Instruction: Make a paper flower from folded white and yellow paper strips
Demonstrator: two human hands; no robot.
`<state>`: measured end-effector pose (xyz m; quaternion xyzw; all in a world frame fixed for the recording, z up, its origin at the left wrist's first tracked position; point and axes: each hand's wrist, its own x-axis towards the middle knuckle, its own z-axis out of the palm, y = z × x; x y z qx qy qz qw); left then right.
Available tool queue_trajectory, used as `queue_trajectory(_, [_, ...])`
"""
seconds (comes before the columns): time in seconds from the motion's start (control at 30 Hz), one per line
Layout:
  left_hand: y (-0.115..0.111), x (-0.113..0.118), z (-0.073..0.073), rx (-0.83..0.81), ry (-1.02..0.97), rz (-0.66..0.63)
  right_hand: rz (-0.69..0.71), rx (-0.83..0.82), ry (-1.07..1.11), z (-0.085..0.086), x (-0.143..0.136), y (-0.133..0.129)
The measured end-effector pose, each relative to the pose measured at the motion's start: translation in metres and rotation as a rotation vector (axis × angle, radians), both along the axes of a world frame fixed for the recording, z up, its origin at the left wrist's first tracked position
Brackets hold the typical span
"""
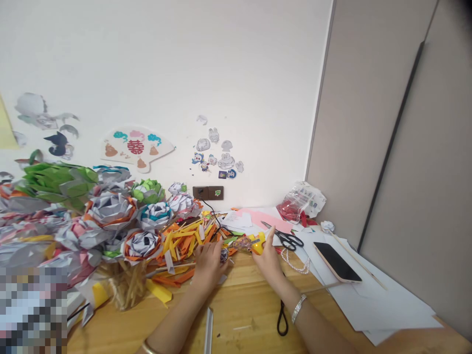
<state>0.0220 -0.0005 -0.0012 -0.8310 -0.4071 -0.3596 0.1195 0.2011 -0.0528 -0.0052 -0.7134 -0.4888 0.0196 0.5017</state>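
My right hand (268,260) is wrapped round the yellow handle of a hot glue gun (258,243), its index finger pointing up. The gun's nozzle end points left, toward my left hand (208,260). There my closed fingers hold a small dark-and-white paper piece (223,254), partly covered by the fingers. Folded orange and yellow paper strips (184,238) lie piled just beyond and left of that hand. Black-handled scissors (289,241) rest behind my right hand, beside a string of white beads (297,265).
Large folded-paper flowers (110,209) crowd the left side, some standing in a clear container (127,287). A phone (337,261) lies on white paper sheets (387,305) at right. A plastic bag (304,199) sits by the wall. A black cord loop (282,322) hangs near my right forearm.
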Motion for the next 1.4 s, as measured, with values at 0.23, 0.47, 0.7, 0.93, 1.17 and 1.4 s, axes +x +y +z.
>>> queue_trajectory(0.23, [0.001, -0.001, -0.001, 0.002, 0.015, 0.019, -0.004, -0.010, -0.083, -0.004, 0.002, -0.001])
queue_trajectory(0.47, [0.000, -0.001, 0.001, -0.009, 0.007, 0.021, -0.005, -0.010, -0.156, -0.003, 0.002, -0.004])
queue_trajectory(0.7, [-0.002, -0.001, 0.001, -0.041, 0.008, 0.022, 0.003, -0.017, -0.109, -0.003, 0.001, -0.003])
queue_trajectory(0.93, [0.000, -0.001, 0.001, -0.056, 0.014, 0.036, -0.090, -0.077, -0.089, 0.005, 0.000, -0.005])
queue_trajectory(1.17, [-0.002, -0.001, 0.003, -0.059, 0.006, 0.046, -0.035, 0.059, 0.024, 0.009, -0.002, -0.008])
queue_trajectory(1.4, [-0.001, -0.003, 0.001, -0.065, 0.041, 0.082, 0.029, 0.067, 0.005, 0.012, -0.002, -0.013])
